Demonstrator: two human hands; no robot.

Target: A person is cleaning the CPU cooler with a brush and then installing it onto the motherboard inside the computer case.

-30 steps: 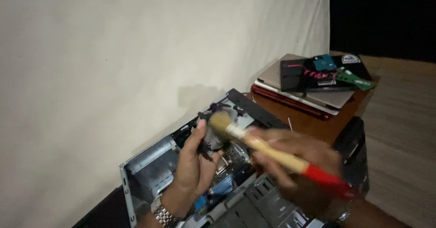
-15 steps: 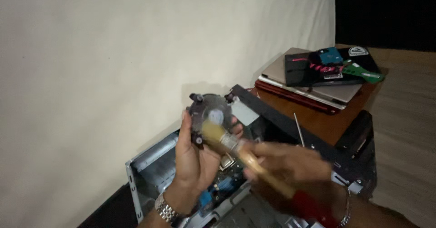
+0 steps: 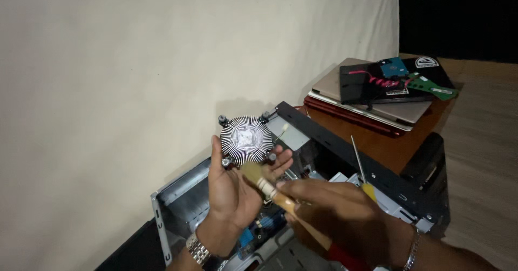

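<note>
Left hand (image 3: 231,190) is closed around a round finned aluminium heatsink cooler (image 3: 246,140): palm behind it, fingertips on the rim, flat contact face tilted up toward the camera, so the fins and the pale patch at the centre are exposed for brushing. Right hand (image 3: 345,214) is clamped on a wooden-handled paintbrush with a red end (image 3: 280,195); the bristles are set just below the cooler's lower edge, near the left fingertips, contact not clear. The cooler is held up over an open grey metal computer case (image 3: 178,206), clear of the boards inside. A yellow-handled screwdriver (image 3: 361,171) stands at the right of the case, within reach. Further right of the case, a stack of closed laptops (image 3: 372,106) sits on a brown wooden table (image 3: 388,147), with a blue hard drive (image 3: 393,66) and a green circuit board (image 3: 431,85) on top.
</note>
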